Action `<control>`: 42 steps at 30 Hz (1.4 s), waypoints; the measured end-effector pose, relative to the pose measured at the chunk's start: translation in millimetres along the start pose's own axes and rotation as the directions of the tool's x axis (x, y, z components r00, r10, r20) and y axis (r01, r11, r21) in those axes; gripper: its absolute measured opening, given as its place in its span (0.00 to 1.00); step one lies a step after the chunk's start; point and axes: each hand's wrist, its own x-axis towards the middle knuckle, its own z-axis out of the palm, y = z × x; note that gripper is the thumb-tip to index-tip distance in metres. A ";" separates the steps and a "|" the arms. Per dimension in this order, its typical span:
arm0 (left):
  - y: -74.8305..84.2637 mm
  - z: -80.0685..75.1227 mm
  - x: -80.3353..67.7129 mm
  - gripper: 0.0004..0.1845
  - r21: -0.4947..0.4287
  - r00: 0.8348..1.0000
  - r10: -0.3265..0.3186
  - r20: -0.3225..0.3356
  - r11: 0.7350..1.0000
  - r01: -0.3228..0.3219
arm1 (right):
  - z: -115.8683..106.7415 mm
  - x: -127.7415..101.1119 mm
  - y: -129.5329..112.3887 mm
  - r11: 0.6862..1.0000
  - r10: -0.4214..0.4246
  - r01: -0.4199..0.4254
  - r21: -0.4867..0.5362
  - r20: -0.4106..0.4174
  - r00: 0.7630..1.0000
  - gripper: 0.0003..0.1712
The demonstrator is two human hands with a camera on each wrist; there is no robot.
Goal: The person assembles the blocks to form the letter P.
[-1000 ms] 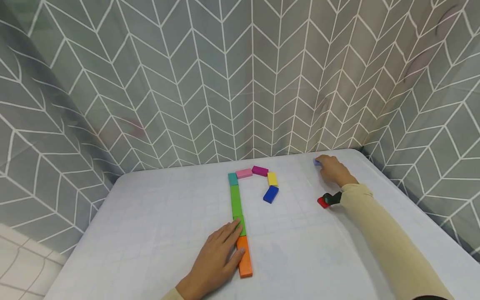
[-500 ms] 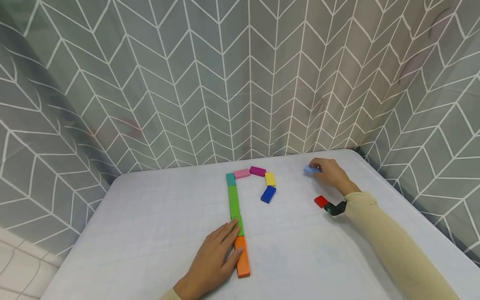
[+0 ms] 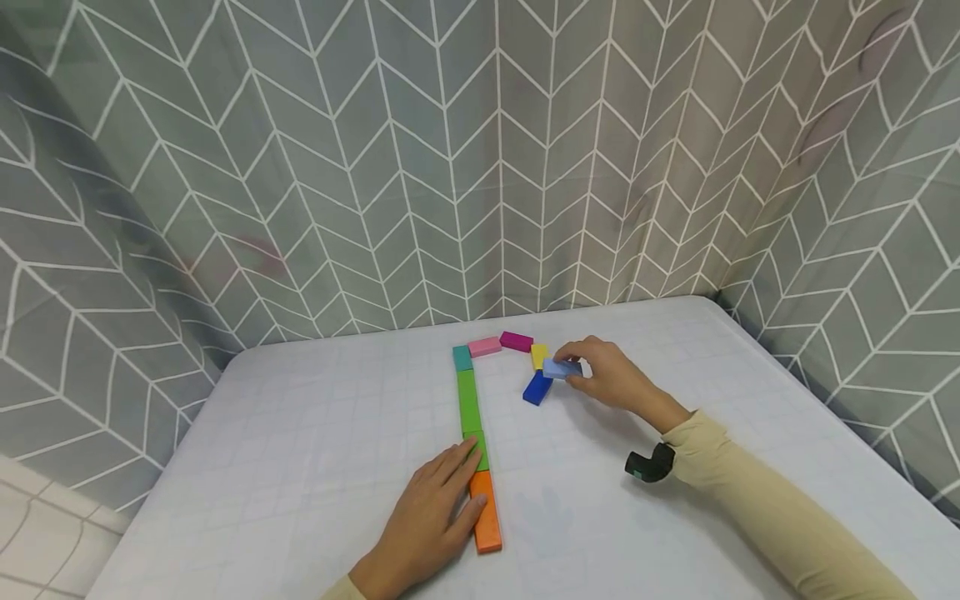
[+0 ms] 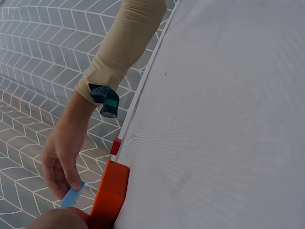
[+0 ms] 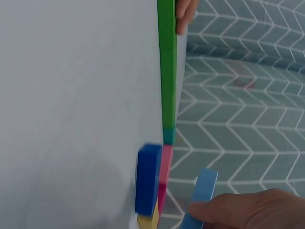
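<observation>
Between thumb and fingers my right hand (image 3: 611,375) pinches a light blue block (image 3: 558,369), which overlaps the yellow block (image 3: 539,356) and dark blue block (image 3: 537,388) in the head view. In the right wrist view the light blue block (image 5: 204,188) tilts beside the dark blue block (image 5: 148,179). My left hand (image 3: 427,517) lies flat, fingers outstretched, over a green block (image 3: 480,454) and the orange block (image 3: 488,521). A longer green stretch (image 3: 468,404) and a teal block (image 3: 462,358) carry on that line; pink (image 3: 484,347) and magenta (image 3: 517,341) blocks curve right from its top.
A white cloth covers the table (image 3: 300,433). Behind and beside it hangs a grey curtain (image 3: 420,167) with white zigzag lines. A small red block (image 4: 116,146) shows in the left wrist view; the right arm hides it in the head view.
My right hand has picked up the light blue block near the far right edge and carried it left to the yellow and dark blue blocks. My left hand has stayed in place.
</observation>
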 end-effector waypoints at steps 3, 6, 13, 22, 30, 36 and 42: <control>0.2 0.0 0.3 0.32 0.002 1.000 -0.004 0.011 1.000 0.004 | 7.5 -1.3 -9.9 0.999 -0.034 0.033 0.038 0.021 0.999 0.19; 0.8 -1.3 1.2 0.32 0.004 1.000 -0.003 0.016 1.000 0.003 | 14.1 -2.2 -19.9 0.994 -0.083 0.079 0.080 0.049 0.995 0.20; 1.0 -2.7 3.5 0.33 -0.001 0.999 -0.017 0.035 1.000 0.017 | 31.9 1.4 -35.4 0.978 -0.187 0.173 0.113 0.130 0.974 0.19; 1.5 -2.3 2.3 0.32 0.002 1.000 -0.002 0.017 1.000 0.002 | 45.8 7.7 -45.5 0.979 -0.202 0.197 0.045 0.225 0.953 0.20; 1.5 -2.9 3.4 0.32 -0.002 1.000 0.004 0.006 1.000 -0.004 | 48.4 13.4 -43.1 0.971 -0.233 0.239 -0.012 0.193 0.953 0.19; 1.2 -2.5 3.6 0.32 -0.006 1.000 -0.009 0.019 1.000 0.009 | 47.2 13.0 -41.8 0.971 -0.232 0.239 -0.007 0.206 0.951 0.21; 1.0 -1.4 2.6 0.32 0.001 0.999 -0.028 0.040 1.000 0.028 | 29.0 -4.5 -34.1 0.980 -0.198 0.192 0.054 0.140 0.970 0.24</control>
